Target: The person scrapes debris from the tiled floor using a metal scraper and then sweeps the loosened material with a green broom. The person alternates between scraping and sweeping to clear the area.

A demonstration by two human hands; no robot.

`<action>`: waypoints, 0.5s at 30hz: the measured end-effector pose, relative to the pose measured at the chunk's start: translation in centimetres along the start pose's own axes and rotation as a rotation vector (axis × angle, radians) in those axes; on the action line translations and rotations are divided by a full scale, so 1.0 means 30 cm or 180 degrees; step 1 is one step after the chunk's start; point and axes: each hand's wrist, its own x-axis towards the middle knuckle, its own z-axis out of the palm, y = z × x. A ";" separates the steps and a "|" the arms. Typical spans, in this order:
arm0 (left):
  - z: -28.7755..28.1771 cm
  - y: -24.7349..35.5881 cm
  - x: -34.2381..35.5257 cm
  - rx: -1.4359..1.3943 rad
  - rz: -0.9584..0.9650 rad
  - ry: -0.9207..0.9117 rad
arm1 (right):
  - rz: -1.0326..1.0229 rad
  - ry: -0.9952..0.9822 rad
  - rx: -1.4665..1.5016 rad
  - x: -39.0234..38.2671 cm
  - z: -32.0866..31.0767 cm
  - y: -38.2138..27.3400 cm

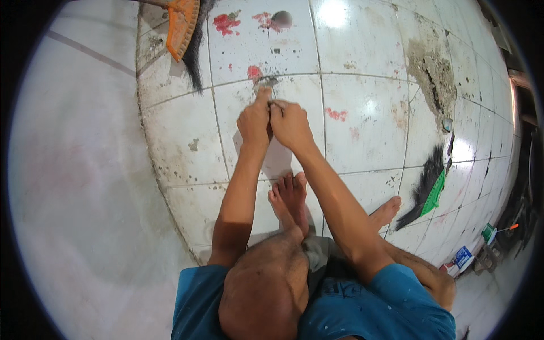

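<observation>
Both of my hands are close together over the white tiled floor (283,51), just beyond my bare foot. My left hand (254,123) has its index finger stretched forward. The fingertip is close to a small grey smudge (267,81) and a red stain (254,72) by a grout line; whether it touches the tile I cannot tell. The other left fingers are curled under. Beside it, my right hand (291,123) is closed, its fingertips meeting the left hand near the index finger. Anything between the fingers is hidden or too small to name.
An orange broom head (182,25) with black bristles lies at the upper left. To the right rests a green broom head (433,192). Cracked, broken tile (432,79) is at the upper right. A blue and white package (463,258) stands at the lower right.
</observation>
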 end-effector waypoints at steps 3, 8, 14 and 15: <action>-0.022 0.018 0.003 0.0051 -0.0001 -0.0098 | -0.0127 0.0005 0.0054 -0.027 -0.012 0.003; 0.057 -0.035 -0.041 -0.0091 0.0087 0.0072 | -0.0105 0.0190 0.0240 -0.071 0.005 0.031; 0.016 -0.021 -0.043 0.0111 -0.0115 -0.0208 | 0.0023 -0.0056 0.0058 -0.080 -0.015 -0.012; 0.032 -0.029 -0.052 -0.0030 -0.0020 -0.0088 | 0.0038 0.0031 0.0069 -0.103 -0.009 0.001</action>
